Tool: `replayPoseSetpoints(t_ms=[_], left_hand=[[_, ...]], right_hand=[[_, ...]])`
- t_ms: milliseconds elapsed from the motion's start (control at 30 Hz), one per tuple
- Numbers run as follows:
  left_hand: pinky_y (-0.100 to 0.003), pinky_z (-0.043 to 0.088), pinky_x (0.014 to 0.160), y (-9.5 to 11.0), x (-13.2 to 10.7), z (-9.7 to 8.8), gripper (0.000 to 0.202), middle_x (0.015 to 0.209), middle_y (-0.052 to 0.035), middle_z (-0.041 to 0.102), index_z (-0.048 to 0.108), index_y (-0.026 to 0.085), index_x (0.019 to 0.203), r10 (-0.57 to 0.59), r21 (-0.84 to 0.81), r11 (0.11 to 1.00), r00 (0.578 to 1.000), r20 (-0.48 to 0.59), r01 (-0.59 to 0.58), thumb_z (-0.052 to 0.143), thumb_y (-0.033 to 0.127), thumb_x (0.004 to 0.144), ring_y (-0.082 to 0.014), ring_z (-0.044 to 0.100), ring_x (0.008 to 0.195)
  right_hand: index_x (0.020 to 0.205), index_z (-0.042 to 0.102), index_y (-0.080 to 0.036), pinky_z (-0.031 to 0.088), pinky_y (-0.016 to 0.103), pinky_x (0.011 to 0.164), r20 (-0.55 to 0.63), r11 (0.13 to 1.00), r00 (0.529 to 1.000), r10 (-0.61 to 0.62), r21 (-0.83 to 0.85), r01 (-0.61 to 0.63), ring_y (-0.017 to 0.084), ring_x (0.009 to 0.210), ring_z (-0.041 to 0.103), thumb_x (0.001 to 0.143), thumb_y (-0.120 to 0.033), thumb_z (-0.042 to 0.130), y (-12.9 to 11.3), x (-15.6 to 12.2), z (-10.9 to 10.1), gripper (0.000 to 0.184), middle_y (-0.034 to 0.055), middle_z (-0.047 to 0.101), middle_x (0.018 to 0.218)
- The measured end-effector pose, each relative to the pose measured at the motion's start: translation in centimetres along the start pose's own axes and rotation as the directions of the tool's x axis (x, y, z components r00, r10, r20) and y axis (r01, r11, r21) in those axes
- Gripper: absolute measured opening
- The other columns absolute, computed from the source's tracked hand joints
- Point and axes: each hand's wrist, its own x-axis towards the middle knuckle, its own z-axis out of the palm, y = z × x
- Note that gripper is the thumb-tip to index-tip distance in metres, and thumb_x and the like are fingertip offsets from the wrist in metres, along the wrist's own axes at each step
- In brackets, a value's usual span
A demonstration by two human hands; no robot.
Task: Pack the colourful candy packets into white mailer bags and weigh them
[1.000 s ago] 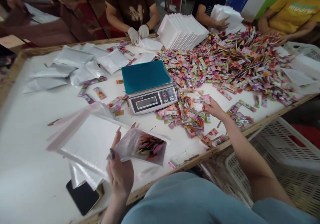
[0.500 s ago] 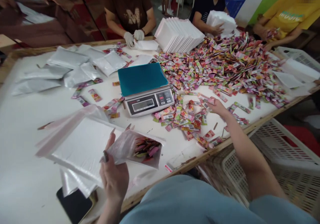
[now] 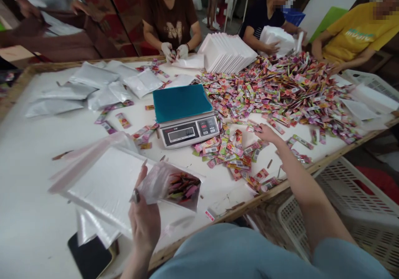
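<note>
My left hand (image 3: 145,219) grips the side of a white plastic bag (image 3: 152,183). The bag lies tilted with its mouth facing right, and small colourful packets (image 3: 183,187) show inside. Flat white bags (image 3: 99,183) lie beside and under that hand. Stretched out to the right, my right hand (image 3: 267,133) has its fingers closed on a small packet (image 3: 252,126), partly hidden by the fingertips. Just below it is a loose heap of such packets (image 3: 233,150). Between my hands, farther back, stands a digital scale (image 3: 190,131) with a bare blue-green plate.
A large packet pile (image 3: 280,92) covers the table's far right. Filled bags (image 3: 93,75) lie at the far left, and stacked white bags (image 3: 229,52) stand behind the scale. A phone (image 3: 90,254) lies near my left arm. Crates (image 3: 336,187) stand below the edge. Several co-workers stand opposite.
My right hand has moved slightly left over the packets. The left hand keeps its hold on the bag. The whole view has shifted slightly.
</note>
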Motion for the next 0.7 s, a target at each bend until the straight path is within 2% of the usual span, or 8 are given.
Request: replayPoseSetpoints(t_ms=[100,267,367,467,533,600,667,700], left_hand=[[-0.041,0.035,0.128,0.9,-0.3,0.7,0.067,0.160,-0.0116,0.052,0.050,0.019,0.155,-0.010,0.000,1.000,1.000,0.022,0.010,0.050,0.059,0.101,-0.0311,0.043,0.153],[-0.040,0.027,0.131,2.4,-1.1,1.5,0.059,0.158,-0.0093,0.055,0.055,0.019,0.152,0.003,-0.029,1.000,0.995,0.097,0.000,0.048,0.052,0.104,-0.0280,0.042,0.154],[-0.036,0.027,0.131,3.3,-1.5,1.9,0.057,0.161,-0.0051,0.052,0.055,0.022,0.153,-0.026,-0.069,0.997,0.992,0.125,0.035,0.046,0.051,0.105,-0.0254,0.039,0.155],[-0.037,0.029,0.131,4.4,-1.5,2.6,0.057,0.160,-0.0037,0.054,0.057,0.024,0.151,-0.091,-0.127,0.986,0.988,0.126,0.108,0.048,0.054,0.103,-0.0260,0.042,0.154],[-0.040,0.029,0.131,5.1,-1.3,3.3,0.060,0.159,-0.0054,0.054,0.057,0.023,0.151,-0.102,-0.164,0.978,0.981,0.164,0.128,0.049,0.057,0.102,-0.0271,0.043,0.153],[-0.040,0.027,0.132,5.6,-1.0,4.1,0.065,0.161,-0.0080,0.052,0.055,0.021,0.153,-0.075,-0.186,0.976,0.974,0.213,0.116,0.046,0.059,0.102,-0.0267,0.040,0.155],[-0.040,0.025,0.132,5.9,-0.8,4.6,0.067,0.162,-0.0097,0.050,0.052,0.020,0.155,-0.039,-0.201,0.976,0.972,0.233,0.087,0.042,0.061,0.103,-0.0255,0.038,0.156],[-0.040,0.026,0.132,5.9,-0.9,4.8,0.068,0.162,-0.0102,0.050,0.051,0.020,0.156,-0.018,-0.211,0.975,0.971,0.238,0.070,0.041,0.062,0.103,-0.0254,0.038,0.156]], right_hand=[[0.129,0.057,-0.011,0.051,0.030,0.088,0.008,0.998,1.000,0.010,0.059,-0.010,0.027,0.107,0.068,0.094,-0.033,0.063,-2.1,-0.9,2.0,0.042,0.0185,0.072,0.122],[0.111,0.066,-0.012,0.053,0.035,0.085,0.017,0.991,0.999,0.050,0.126,-0.052,0.033,0.104,0.071,0.072,-0.025,0.082,-6.1,-1.3,5.0,0.044,0.0191,0.075,0.112],[0.112,0.066,-0.012,0.055,0.036,0.085,-0.063,0.980,0.997,0.045,0.195,-0.032,0.032,0.100,0.072,0.069,-0.024,0.082,-5.9,-2.4,3.3,0.047,0.0162,0.076,0.110],[0.118,0.062,-0.012,0.058,0.041,0.084,-0.214,0.955,0.976,0.035,0.294,0.030,0.030,0.097,0.071,0.073,-0.036,0.080,-5.4,-5.1,-0.2,0.054,0.0165,0.074,0.110],[0.116,0.061,-0.016,0.060,0.044,0.087,-0.410,0.855,0.912,-0.020,0.466,0.229,0.029,0.097,0.071,0.073,-0.046,0.080,-6.4,-8.0,-2.4,0.056,0.0136,0.074,0.108],[0.114,0.063,-0.022,0.060,0.046,0.094,-0.635,0.627,0.768,-0.089,0.563,0.538,0.028,0.104,0.071,0.075,-0.048,0.081,-9.0,-11.7,-3.4,0.050,0.0086,0.073,0.107],[0.120,0.061,-0.026,0.058,0.046,0.101,-0.761,0.471,0.614,-0.207,0.473,0.745,0.028,0.115,0.069,0.083,-0.042,0.076,-12.6,-16.0,-2.6,0.043,0.0071,0.072,0.113],[0.124,0.060,-0.027,0.057,0.048,0.103,-0.742,0.441,0.575,-0.345,0.412,0.797,0.028,0.119,0.067,0.089,-0.039,0.070,-14.6,-18.0,-1.7,0.038,0.0084,0.072,0.117]])
